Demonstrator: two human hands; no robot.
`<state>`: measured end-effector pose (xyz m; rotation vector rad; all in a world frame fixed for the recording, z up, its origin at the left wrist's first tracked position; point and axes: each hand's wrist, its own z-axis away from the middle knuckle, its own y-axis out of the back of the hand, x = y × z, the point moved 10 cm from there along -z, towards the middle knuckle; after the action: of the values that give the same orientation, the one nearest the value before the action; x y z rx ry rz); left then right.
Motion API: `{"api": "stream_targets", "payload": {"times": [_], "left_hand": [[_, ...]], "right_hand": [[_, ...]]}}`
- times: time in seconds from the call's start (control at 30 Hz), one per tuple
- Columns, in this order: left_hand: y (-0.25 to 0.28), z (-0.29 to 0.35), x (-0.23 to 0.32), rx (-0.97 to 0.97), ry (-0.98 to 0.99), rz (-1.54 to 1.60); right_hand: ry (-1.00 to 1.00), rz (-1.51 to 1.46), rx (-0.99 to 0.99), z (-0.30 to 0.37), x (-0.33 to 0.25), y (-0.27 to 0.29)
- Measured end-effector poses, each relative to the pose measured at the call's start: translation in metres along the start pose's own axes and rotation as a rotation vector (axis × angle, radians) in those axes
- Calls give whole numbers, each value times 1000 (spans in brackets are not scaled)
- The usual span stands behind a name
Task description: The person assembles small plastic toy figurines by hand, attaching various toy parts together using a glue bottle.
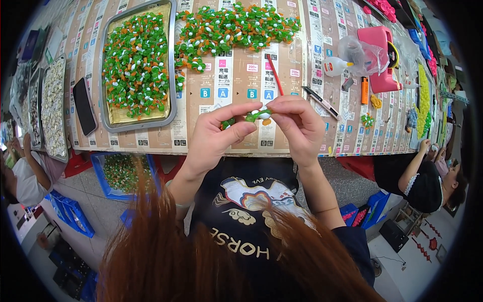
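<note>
Head view: both hands, left and right, pinch one green-white piece.

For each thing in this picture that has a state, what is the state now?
left hand: shut on small green piece
right hand: shut on small green piece
small green piece: held between both hands
metal tray: full of green pieces
phone: screen dark, lying flat
clear plastic bag: crumpled

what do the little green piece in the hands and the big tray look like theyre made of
The small green piece, pinched between the left hand and right hand, looks like glossy moulded plastic with a white shiny bit, though soft rubber can't be ruled out. The tray looks like bare metal, with a grey, dully reflective rim.
</note>
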<state>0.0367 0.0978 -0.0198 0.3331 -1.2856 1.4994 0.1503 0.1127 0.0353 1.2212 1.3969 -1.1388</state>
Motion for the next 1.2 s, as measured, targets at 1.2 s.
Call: {"api": "stream_targets", "payload": {"times": [1.2], "left_hand": [[41,-15,-33,336,-135,-377]], "right_hand": [[-87,-306,488,-4,38,138]]}}
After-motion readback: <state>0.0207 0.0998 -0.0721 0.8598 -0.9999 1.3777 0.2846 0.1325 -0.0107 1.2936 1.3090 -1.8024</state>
